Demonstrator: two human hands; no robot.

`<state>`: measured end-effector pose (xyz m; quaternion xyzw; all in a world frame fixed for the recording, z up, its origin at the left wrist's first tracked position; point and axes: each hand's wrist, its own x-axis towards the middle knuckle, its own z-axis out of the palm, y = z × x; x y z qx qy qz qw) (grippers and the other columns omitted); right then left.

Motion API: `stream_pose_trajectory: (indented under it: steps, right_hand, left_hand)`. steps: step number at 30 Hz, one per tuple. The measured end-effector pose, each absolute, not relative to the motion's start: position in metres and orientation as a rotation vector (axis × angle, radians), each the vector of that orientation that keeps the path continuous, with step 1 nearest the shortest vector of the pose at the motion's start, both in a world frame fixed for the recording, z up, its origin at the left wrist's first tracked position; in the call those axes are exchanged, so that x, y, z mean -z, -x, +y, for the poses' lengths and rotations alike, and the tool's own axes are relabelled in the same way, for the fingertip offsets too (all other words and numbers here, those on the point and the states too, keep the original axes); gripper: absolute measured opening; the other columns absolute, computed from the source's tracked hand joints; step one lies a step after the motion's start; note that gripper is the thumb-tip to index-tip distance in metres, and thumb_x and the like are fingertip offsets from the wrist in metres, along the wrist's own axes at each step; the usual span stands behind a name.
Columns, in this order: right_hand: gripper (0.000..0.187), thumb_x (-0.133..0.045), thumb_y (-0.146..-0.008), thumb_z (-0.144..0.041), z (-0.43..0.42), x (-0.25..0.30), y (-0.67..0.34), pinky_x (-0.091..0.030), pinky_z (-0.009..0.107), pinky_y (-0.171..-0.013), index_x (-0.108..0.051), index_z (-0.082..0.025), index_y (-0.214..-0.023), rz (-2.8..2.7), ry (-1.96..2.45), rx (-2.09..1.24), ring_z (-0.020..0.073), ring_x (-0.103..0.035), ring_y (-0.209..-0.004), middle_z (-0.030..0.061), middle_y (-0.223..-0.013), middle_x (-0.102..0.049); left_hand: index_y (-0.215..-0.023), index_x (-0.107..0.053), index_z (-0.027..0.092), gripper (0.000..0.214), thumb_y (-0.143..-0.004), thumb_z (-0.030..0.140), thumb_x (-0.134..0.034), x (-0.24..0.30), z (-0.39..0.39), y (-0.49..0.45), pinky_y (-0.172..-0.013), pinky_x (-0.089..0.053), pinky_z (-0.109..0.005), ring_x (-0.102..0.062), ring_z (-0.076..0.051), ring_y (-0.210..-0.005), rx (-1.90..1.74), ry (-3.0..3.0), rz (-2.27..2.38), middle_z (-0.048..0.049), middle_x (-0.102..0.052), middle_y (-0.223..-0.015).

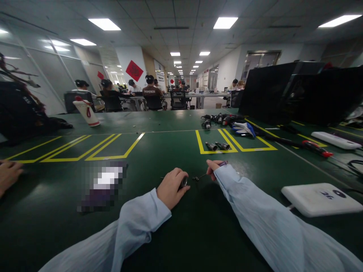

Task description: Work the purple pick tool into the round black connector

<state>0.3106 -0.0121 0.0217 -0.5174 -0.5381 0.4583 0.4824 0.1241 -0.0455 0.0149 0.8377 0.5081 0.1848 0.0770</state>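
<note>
My left hand [172,189] rests low over the green table, its fingers wrapped round a metal cylindrical fitting [184,182] whose round open end faces right. A thin dark rod sticks out to the left behind that hand. My right hand [213,169] pinches a slim pick-like tool [203,175]; its thin shaft points left and a purplish end shows above the wrist. Between both hands lie several small dark rings [195,178], close to the tool's tip. Beyond them, two metal fittings [217,146] lie inside a yellow-taped box.
White power bank marked 26 [323,199] lies at right, a red-black screwdriver [317,148] behind it. Blue-white glove [244,129] and metal parts [218,119] lie farther back. A blurred dark phone-like object [98,194] is at left, near another person's hand [10,174].
</note>
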Motion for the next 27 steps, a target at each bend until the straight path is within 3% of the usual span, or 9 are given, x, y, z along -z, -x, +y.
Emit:
stream_pose_trajectory:
  steps: [10,15,20,24,27]
  right_hand:
    - [0.037,-0.047,-0.068,-0.034,-0.012,-0.024,-0.312,-0.022,0.021,-0.030,-0.049,-0.017,-0.035,-1.425,1.369,-1.040,0.0056,-0.030,-0.023,-0.0037,-0.025,-0.038]
    - [0.039,-0.052,-0.065,-0.031,-0.010,-0.029,-0.317,-0.023,0.021,-0.029,-0.047,-0.017,-0.029,-1.466,1.418,-1.224,0.0062,-0.032,-0.021,-0.0027,-0.020,-0.036]
    - [0.036,-0.050,-0.068,-0.037,-0.011,-0.021,-0.313,-0.027,0.019,-0.031,-0.053,-0.015,-0.039,-1.393,1.276,-1.234,0.0053,-0.035,-0.024,-0.0033,-0.026,-0.042]
    - [0.031,-0.051,-0.069,-0.039,-0.010,-0.017,-0.313,-0.029,0.018,-0.032,-0.054,-0.015,-0.049,-1.367,1.106,-1.314,0.0055,-0.039,-0.028,-0.0034,-0.032,-0.048]
    - [0.021,-0.054,-0.066,-0.035,-0.011,-0.018,-0.314,-0.032,0.017,-0.033,-0.053,-0.016,-0.057,-1.329,0.909,-1.346,0.0068,-0.045,-0.032,-0.0039,-0.037,-0.053]
  left_hand:
    - [-0.098,-0.055,0.023,0.028,-0.071,0.026,-0.056,-0.014,-0.043,-0.124,-0.079,-0.039,-0.036,-0.047,-0.020,-0.092,-0.549,-2.629,1.543,-0.0047,-0.052,-0.099]
    - [-0.101,-0.055,0.023,0.030,-0.071,0.024,-0.056,-0.015,-0.044,-0.124,-0.078,-0.040,-0.034,-0.046,-0.019,-0.091,-0.564,-2.688,1.496,-0.0051,-0.053,-0.099]
    - [-0.104,-0.052,0.021,0.032,-0.073,0.025,-0.054,-0.011,-0.040,-0.120,-0.078,-0.044,-0.034,-0.049,-0.019,-0.091,-0.826,-2.558,1.452,-0.0066,-0.050,-0.102]
    - [-0.102,-0.053,0.021,0.031,-0.071,0.026,-0.056,0.000,-0.033,-0.116,-0.068,-0.049,-0.032,-0.054,-0.018,-0.086,-1.047,-2.207,1.444,-0.0065,-0.050,-0.104]
    - [-0.099,-0.055,0.020,0.032,-0.068,0.023,-0.058,0.007,-0.026,-0.114,-0.074,-0.049,-0.034,-0.056,-0.018,-0.088,-1.171,-1.940,1.341,-0.0054,-0.054,-0.100]
